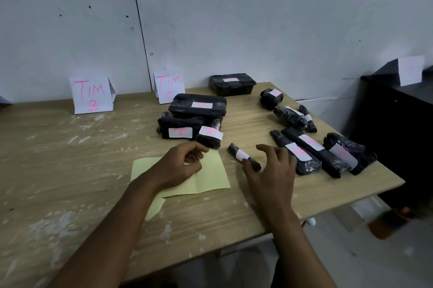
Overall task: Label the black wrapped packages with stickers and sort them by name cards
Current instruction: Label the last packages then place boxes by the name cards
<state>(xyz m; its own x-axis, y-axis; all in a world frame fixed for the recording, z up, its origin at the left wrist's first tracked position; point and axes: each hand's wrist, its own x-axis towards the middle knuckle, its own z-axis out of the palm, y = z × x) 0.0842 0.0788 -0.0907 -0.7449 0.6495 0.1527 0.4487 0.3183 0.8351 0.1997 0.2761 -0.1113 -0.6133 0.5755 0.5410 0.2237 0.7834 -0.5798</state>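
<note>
A small black wrapped roll (243,156) with a white sticker lies on the wooden table (70,170), between my hands. My right hand (271,170) hovers at it with fingers spread, the thumb tip touching its near end. My left hand (182,165) rests on a yellow backing sheet (210,175), fingers loosely curled and holding nothing I can make out. Stickered black packages (198,106) are piled by the card "TIM C" (168,87). The card "TIM B" (91,95) stands further left. More labelled packages (311,147) lie at the right.
A black box package (232,83) sits at the back against the grey wall. The table's right edge drops off beside a dark cabinet (398,123) with a white paper on it. A yellow scrap (154,208) lies by my left forearm.
</note>
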